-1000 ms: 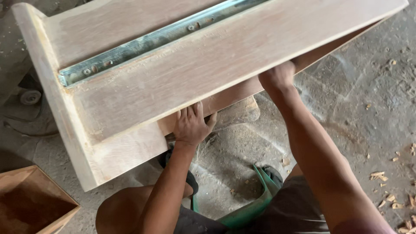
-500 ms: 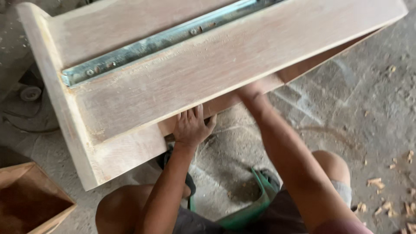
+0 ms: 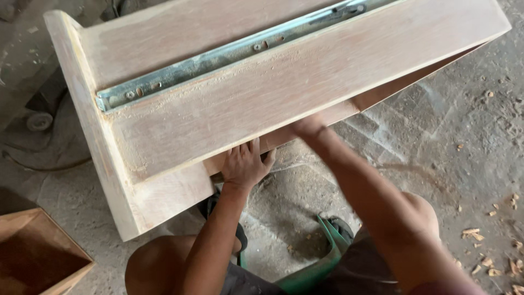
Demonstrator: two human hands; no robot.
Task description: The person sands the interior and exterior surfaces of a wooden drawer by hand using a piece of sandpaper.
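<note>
Bracing the lower edge of a pale, unfinished wooden drawer box (image 3: 284,104) with both hands, we start at the grip itself: our left hand (image 3: 246,164) lies flat with fingers spread against the underside edge of the side panel, pressing rather than clasping, while our right hand (image 3: 307,128) is blurred and partly tucked under the same edge, so we cannot tell whether its fingers are curled around the board or only pushing on it. The drawer box stands tilted on the dusty concrete floor (image 3: 426,147), just in front of our knees, its thicker front panel (image 3: 87,125) at the left and its long side facing us. A long grey metal drawer slide (image 3: 229,57) is screwed along that side, above a strip dusted with sawdust. We judge the piece stiff and fairly heavy, awkward more from its length than its weight; the sanded faces look smooth and dusty, so flat palms may slip, and the hard edges and corners offer the surer hold. The slide is best left alone. A brown wooden box (image 3: 38,257) sits at lower left, wood shavings (image 3: 491,251) lie scattered at right, and green sandals (image 3: 319,257) show between our legs.
</note>
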